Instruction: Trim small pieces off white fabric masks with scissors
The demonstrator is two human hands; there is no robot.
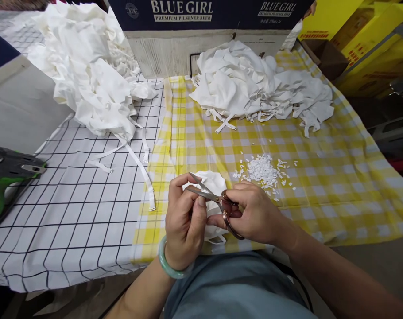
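Near the table's front edge my right hand (254, 212) grips a pair of scissors (211, 195) by its bronze-coloured handles, the blades parted and pointing left. My left hand (186, 217), with a green bangle (171, 266) at the wrist, is closed beside the blades, its fingers pinching at a white fabric piece (215, 179). That piece spreads behind and below both hands, a thin strap showing under them. Exactly which part of it the left fingers hold is hidden. Just beyond my right hand lies a scattered pile of small white snippets (263, 170).
A heap of white strapped fabric pieces (85, 66) stands at the left, straps trailing forward. Another white heap (241, 84) lies at the back right, before a blue and white carton (175, 48). A black and green tool (12, 173) sits at the left edge; yellow bags (381, 57) stand right.
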